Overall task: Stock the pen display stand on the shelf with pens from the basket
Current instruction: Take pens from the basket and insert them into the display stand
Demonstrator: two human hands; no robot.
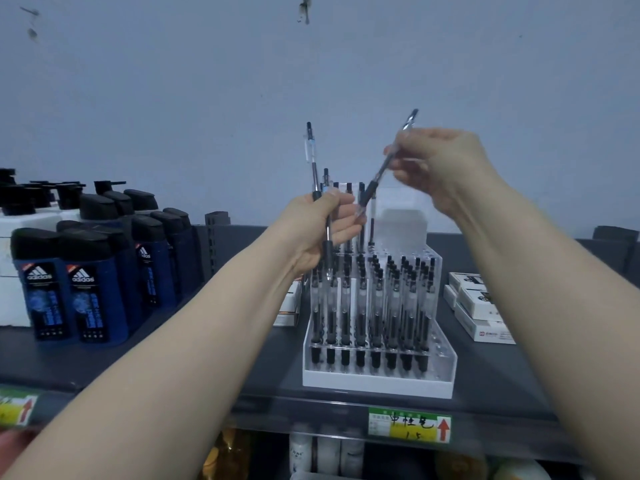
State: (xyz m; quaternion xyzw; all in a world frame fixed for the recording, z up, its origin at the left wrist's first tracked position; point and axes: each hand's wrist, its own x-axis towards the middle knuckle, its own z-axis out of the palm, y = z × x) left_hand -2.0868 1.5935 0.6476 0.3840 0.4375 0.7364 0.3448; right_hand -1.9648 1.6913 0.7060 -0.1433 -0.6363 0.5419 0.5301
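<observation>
Fingers (412,147) of right hand (440,164) pinch tilted pen (370,191), clear barrel, black grip; left hand (322,233) grips pens (311,154) upright above display stand (377,384).

Air above the pen display stand (377,382) is open to the wall. Front rows packed with pens (361,306); right-edge and back-right holes free. Bottles (83,289) block left, white boxes (478,306) right. Shelf (491,375) gaps beside stand passable.
</observation>
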